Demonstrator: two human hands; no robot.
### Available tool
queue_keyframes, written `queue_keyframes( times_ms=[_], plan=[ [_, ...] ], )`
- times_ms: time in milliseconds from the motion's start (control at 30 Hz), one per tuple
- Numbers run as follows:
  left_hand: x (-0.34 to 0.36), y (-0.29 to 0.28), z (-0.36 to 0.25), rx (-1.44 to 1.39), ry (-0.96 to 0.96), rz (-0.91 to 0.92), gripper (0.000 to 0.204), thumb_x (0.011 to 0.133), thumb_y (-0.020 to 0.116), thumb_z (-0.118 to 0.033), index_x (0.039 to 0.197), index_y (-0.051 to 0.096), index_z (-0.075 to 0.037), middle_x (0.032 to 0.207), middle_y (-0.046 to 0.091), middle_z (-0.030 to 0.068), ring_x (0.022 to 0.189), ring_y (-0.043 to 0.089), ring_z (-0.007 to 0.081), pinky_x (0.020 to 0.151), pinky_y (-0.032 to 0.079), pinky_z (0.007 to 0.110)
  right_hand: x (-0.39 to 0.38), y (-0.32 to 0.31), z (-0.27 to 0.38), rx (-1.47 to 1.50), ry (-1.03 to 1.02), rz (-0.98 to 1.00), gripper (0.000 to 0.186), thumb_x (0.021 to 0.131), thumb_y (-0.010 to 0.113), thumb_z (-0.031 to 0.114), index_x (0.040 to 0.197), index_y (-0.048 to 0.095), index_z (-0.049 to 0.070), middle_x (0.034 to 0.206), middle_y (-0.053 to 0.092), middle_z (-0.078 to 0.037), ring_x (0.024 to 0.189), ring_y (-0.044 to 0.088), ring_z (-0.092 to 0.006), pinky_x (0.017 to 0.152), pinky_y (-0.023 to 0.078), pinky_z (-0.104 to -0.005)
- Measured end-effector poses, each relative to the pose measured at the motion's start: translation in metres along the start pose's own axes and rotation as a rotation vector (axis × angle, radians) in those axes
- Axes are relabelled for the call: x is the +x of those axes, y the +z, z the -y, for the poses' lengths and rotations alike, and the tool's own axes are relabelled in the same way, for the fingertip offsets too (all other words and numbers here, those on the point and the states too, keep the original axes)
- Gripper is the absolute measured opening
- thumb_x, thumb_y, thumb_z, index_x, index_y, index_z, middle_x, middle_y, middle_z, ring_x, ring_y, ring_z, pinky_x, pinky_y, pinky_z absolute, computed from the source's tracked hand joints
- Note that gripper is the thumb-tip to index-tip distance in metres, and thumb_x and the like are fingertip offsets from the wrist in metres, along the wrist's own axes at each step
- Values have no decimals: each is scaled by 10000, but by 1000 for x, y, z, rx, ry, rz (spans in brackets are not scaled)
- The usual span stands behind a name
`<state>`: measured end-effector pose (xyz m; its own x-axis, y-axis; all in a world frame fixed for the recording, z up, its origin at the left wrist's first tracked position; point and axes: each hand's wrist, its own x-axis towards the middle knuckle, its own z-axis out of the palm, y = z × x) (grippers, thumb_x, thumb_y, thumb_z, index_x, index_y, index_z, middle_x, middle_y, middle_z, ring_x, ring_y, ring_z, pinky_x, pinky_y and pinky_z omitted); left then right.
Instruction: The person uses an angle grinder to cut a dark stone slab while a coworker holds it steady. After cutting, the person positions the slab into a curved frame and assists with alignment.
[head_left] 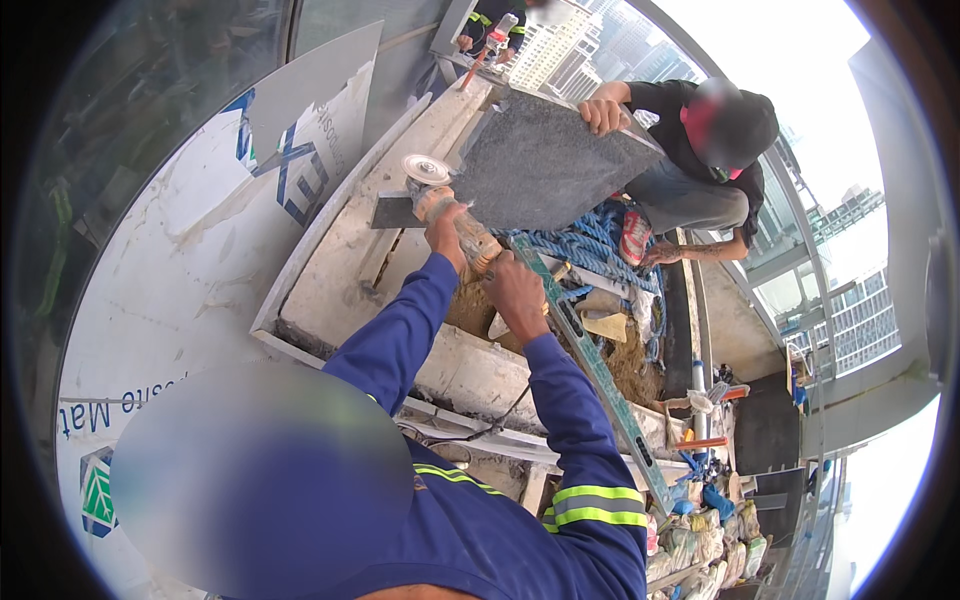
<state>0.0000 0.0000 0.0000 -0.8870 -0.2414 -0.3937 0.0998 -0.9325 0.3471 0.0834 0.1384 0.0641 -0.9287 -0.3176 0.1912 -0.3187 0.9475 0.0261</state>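
My left hand (444,230) is closed around the front of a dusty angle grinder (466,238), whose pale disc (427,169) sits at the left edge of a dark grey slab (550,150). My right hand (515,300) grips the grinder's rear end. A co-worker in a dark top (720,150) crouches at the right, a hand (604,116) over the slab's upper edge and the other hand low beside a red shoe (635,236). Below my right hand, a long teal level or straightedge (600,385) lies diagonally.
Blue rope (590,237) and sand (630,365) lie in the pale trough (330,262) beneath the slab. A white panel (180,280) stands at left. Bags and clutter (710,540) fill the lower right. Another person (490,30) in striped workwear is at the top, near a ledge with city buildings beyond.
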Motion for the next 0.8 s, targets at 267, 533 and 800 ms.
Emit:
queue_keyframes(
  times_ms=[267, 533, 800],
  plan=[
    [-3, -17, 14, -15, -30, -22, 513, 701, 795, -166, 1141, 600, 12, 1034, 602, 124, 857, 626, 287, 775, 547, 441, -20, -1, -3, -7, 3, -27, 343, 809, 729, 265, 967, 596, -10, 840, 719, -230, 771, 725, -406, 681, 587, -485],
    [4, -2, 7, -30, 7, -11, 523, 689, 801, -168, 1136, 601, 16, 1014, 598, 122, 847, 624, 287, 779, 545, 434, -3, 7, -7, -17, -7, -53, 351, 801, 740, 254, 975, 597, -16, 857, 720, -242, 777, 725, -408, 693, 588, -484],
    [-6, -4, 6, 14, 24, 5, 501, 703, 783, -215, 1110, 598, 12, 984, 589, 117, 828, 622, 278, 735, 537, 443, -9, 4, -2, -3, 17, -34, 359, 800, 744, 253, 984, 596, -16, 874, 721, -249, 786, 726, -412, 697, 589, -478]
  ],
)
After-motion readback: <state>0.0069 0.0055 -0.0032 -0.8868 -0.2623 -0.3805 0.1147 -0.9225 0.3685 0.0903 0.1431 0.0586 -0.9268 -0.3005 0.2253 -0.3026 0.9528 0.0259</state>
